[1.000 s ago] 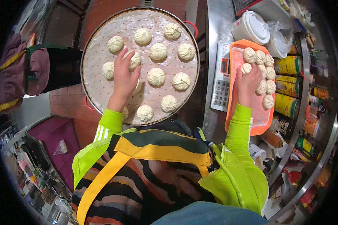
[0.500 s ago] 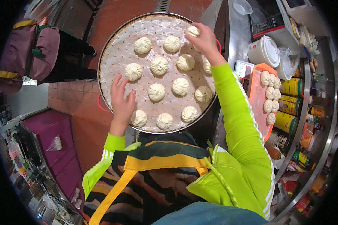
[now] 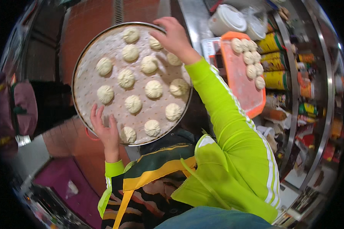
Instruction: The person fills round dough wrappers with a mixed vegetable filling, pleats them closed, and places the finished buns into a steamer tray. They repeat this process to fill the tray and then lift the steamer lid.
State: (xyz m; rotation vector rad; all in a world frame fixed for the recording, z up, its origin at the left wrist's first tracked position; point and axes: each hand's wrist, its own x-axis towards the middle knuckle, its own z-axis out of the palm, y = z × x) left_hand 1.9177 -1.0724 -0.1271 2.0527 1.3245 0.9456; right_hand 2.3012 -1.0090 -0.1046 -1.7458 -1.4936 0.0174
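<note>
A round steamer tray point(image 3: 115, 91) with a perforated pale liner lies in front of me, holding several pleated white buns point(image 3: 126, 78). My left hand point(image 3: 108, 131) is at its near left edge, fingers spread, beside a bun point(image 3: 128, 134) and a red side handle point(image 3: 91, 135). At the far right rim my right hand point(image 3: 176, 40) reaches over the tray. Its fingers and thumb are apart with nothing between them. Just under the thumb rests a bun point(image 3: 155, 43), partly hidden, and another bun point(image 3: 131, 34) sits farther left near the far rim.
On the steel counter to my right, an orange tray point(image 3: 240, 95) holds several more buns at its right side. A small scale point(image 3: 211, 49), a white bucket point(image 3: 228, 20) and shelves with yellow cans point(image 3: 275, 80) surround it. At the left stands another person point(image 3: 25, 107).
My right hand has let go of a bun near the far rim and drawn away to its right. My left hand stays spread at the near left. The whole view has turned.
</note>
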